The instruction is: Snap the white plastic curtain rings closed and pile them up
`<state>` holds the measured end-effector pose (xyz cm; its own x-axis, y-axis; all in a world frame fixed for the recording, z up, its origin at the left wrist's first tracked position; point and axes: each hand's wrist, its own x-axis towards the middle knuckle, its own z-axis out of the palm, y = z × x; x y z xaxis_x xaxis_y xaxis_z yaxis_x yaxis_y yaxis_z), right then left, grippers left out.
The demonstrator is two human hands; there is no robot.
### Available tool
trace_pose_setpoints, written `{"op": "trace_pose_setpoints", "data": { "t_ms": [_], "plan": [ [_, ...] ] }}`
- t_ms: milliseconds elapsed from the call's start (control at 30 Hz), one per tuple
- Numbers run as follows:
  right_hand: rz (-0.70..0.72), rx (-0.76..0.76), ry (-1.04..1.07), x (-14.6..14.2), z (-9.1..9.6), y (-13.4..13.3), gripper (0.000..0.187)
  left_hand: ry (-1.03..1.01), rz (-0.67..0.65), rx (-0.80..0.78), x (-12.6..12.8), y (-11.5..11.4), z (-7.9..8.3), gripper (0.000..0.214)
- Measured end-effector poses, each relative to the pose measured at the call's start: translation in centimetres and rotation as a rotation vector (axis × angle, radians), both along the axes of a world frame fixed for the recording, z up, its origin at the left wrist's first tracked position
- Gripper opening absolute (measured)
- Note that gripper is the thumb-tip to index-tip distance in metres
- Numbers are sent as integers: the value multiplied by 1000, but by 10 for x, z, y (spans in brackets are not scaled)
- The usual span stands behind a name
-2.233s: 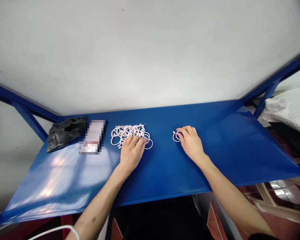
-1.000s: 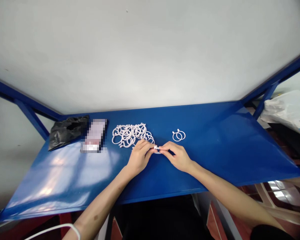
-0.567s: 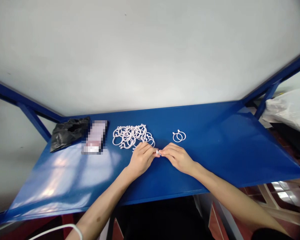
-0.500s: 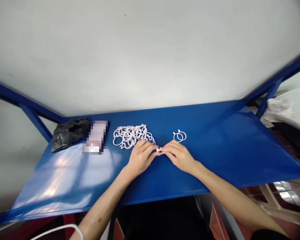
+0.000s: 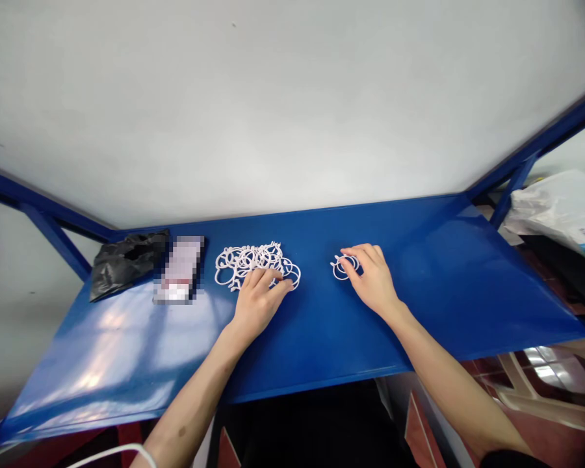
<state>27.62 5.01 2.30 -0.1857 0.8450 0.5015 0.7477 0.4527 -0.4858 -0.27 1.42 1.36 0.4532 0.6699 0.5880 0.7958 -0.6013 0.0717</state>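
Observation:
A tangled pile of thin white plastic rings [image 5: 246, 255] with small knobbed ends lies on the blue table [image 5: 302, 351]. My left hand [image 5: 259, 302] is at the pile's near right edge, thumb and fingers apart, with nothing plainly held. Farther right, my right hand [image 5: 374, 279] has its thumb and index finger around a white ring [image 5: 355, 259]. It overlaps a small group of similar rings [image 5: 338, 275] on the table. The fingers partly hide where they touch it.
A black plastic bag [image 5: 121, 263] and a blurred-out flat object [image 5: 181, 266] lie at the table's left. A pale wall [image 5: 292, 117] rises behind, with blue frame bars at both sides. Beyond the right end sits a white plastic bag [image 5: 556, 208].
My hands, earlier together over a small white piece, have moved apart. The left went left to the pile; the right moved up and right to the small group, where another ring now shows.

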Motion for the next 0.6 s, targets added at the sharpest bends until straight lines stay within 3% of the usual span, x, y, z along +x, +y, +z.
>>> {"op": "trace_pose_setpoints", "data": {
  "t_ms": [233,367,600],
  "plan": [
    [373,-226,218,-29,-8,-25,27,10,-207,36,13,-10,4,23],
    [374,-226,253,-37,-14,-32,19,-43,-225,-2,19,-10,0,19],
    [379,-183,269,-36,-10,-30,13,-329,-86,-194,20,-8,-2,13]
  ]
}}
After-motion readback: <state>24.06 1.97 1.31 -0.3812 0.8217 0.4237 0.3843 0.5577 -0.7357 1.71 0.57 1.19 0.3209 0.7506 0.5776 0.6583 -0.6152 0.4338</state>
